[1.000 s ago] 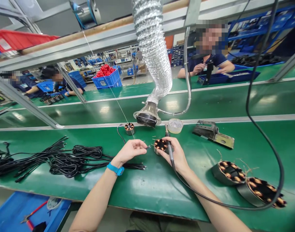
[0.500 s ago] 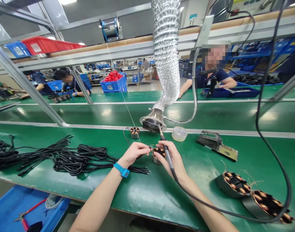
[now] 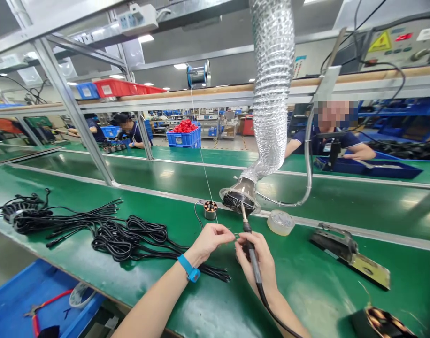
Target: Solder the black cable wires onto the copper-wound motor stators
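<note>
My left hand (image 3: 211, 241) is closed in a pinch, thumb and fingertips pressed on something small that I cannot make out, right beside my right hand. My right hand (image 3: 259, 263) is wrapped around a soldering iron (image 3: 248, 227) like a pen. The iron's tip points up toward the fume nozzle (image 3: 239, 199), and its black cord (image 3: 267, 300) runs back along my wrist. Both hands hover just above the green bench (image 3: 208, 300). A small copper-wound stator (image 3: 210, 210) stands behind them, next to a thin solder wire (image 3: 203, 159) hanging from a spool (image 3: 197, 75).
Bundles of black cables (image 3: 130, 234) lie to the left. A tape roll (image 3: 280, 222) and a metal stand (image 3: 345, 249) sit to the right, and a large stator (image 3: 380, 324) is at the bottom right. A silver duct (image 3: 271, 94) hangs overhead. A person (image 3: 331, 136) works across the belt.
The view has tilted upward. My hands have drawn closer together. The stator seen by my right hand earlier is now hidden behind it.
</note>
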Tool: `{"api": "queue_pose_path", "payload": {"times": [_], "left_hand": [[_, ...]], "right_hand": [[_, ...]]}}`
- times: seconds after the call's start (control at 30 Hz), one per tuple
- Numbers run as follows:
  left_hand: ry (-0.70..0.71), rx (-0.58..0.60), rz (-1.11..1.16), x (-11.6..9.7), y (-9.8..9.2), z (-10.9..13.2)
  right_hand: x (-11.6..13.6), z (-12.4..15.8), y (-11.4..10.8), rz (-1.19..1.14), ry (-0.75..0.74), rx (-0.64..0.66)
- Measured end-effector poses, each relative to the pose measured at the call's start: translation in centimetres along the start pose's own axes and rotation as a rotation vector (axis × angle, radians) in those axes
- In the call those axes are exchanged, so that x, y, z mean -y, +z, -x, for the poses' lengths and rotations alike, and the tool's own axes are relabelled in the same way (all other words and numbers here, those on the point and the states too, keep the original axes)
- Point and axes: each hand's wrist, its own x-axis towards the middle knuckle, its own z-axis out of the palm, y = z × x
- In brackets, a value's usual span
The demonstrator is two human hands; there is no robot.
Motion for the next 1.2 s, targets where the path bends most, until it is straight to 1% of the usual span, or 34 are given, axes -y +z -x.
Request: {"api": "queue_pose_path", "payload": {"times": [0.1,0.17,0.23,0.3,0.43,0.57,0.67,0.7,0.77,0.87,0.97,1.07,1.2], "left_hand": [[0.012,0.081,-0.068,-0.1,0.3,0.3],[0.009,0.156,-0.120,0.0,0.5,0.6],[0.001,0.206,-0.158,0.0,0.6,0.8],[0.005,0.224,-0.180,-0.1,0.6,0.9],[0.015,0.220,-0.253,-0.8,0.0,1.1],[0.079,0.233,-0.325,-1.2,-0.6,1.0],[0.039,0.259,-0.283,-0.9,-0.6,0.9],[0.015,0.252,-0.255,-0.7,-0.4,0.9],[0.001,0.201,-0.195,-0.4,0.0,0.9],[0.046,0.080,-0.143,0.1,0.4,0.8],[0.034,-0.039,-0.125,0.5,0.5,0.5],[0.011,-0.135,-0.076,0.8,0.4,0.1],[-0.004,-0.172,-0.074,1.3,0.7,-0.3]], "right_hand": [[-0.2,-0.1,-0.3,0.054,-0.035,-0.005],[-0.3,-0.1,-0.4,0.042,-0.043,0.007],[-0.4,-0.1,-0.4,0.014,-0.040,0.020],[-0.4,0.0,-0.3,-0.014,-0.022,0.022],[-0.1,0.0,-0.5,-0.078,0.051,0.038],[0.0,0.0,-1.0,-0.114,0.093,0.073],[-0.1,0.2,-1.1,-0.092,0.074,0.076],[-0.2,0.3,-1.0,-0.070,0.061,0.073],[-0.4,0.5,-0.9,-0.017,0.028,0.071],[-0.5,0.5,-0.8,0.040,-0.006,0.077],[-0.4,0.2,-1.2,0.056,0.004,0.047],[-0.4,-0.3,-2.0,0.029,0.043,-0.024],[-0.8,-0.1,-2.6,-0.013,0.187,-0.115]]}}
